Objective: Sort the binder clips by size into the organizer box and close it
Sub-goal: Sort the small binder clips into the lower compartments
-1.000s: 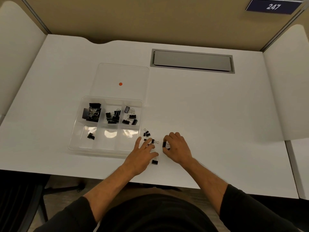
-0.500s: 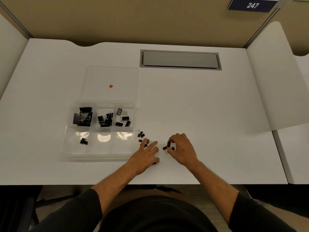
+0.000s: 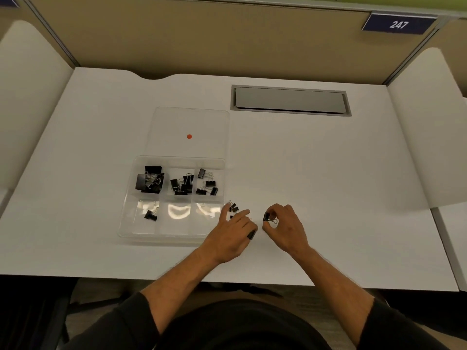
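— What is different from a second ago?

— The small binder clip [image 3: 266, 216] in the right hand [image 3: 285, 227]. It was down among the fingers near the desk [image 3: 328, 173]; now it is pinched by its wire handle between thumb and fingertips and seems lifted a little off the surface.

— And the left hand [image 3: 231, 233]?

— Spread flat as before, fingers straight, over the last loose clips [image 3: 233, 208] just right of the organizer box [image 3: 126, 231]. One more clip [image 3: 251, 234] shows at its thumb side. It grips nothing that I can see.

— How far along is the sorting?

— Well on, I judge. The back row holds large clips [image 3: 150, 182], medium clips [image 3: 181, 185] and smaller clips [image 3: 207, 184]; one tiny clip [image 3: 150, 215] lies in the front left compartment. The lid [image 3: 192, 117] lies open behind the box.

— So the raised clip means what?

— Likely the next one for a compartment, with a few still loose before closing.
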Tool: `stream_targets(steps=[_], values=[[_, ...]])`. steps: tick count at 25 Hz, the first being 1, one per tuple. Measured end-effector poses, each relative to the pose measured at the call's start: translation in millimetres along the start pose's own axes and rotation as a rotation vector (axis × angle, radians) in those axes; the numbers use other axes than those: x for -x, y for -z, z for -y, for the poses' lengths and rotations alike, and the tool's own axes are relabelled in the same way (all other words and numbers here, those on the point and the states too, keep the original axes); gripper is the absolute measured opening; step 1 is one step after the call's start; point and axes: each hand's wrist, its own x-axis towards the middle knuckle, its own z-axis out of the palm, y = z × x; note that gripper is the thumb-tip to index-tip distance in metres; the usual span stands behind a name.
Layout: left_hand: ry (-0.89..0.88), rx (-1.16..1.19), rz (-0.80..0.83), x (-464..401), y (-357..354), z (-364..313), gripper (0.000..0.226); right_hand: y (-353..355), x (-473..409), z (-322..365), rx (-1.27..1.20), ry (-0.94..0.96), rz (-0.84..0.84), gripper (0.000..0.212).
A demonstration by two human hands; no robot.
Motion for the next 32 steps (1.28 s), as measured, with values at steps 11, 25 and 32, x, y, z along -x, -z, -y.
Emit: stream_targets(steps=[11,25,32], values=[[0.405,0.052,-0.136,118,52,144,0.025,-84,-32,143,-0.121,0.118,-0.01,0.018],[0.504,0.045,-0.062,157,47,211,0.028,-135,-40,205,-0.111,0.147,-0.011,0.017],[0.452,0.141,-0.089,167,47,225,0.047,-150,-50,223,-0.077,0.207,0.023,0.019]])
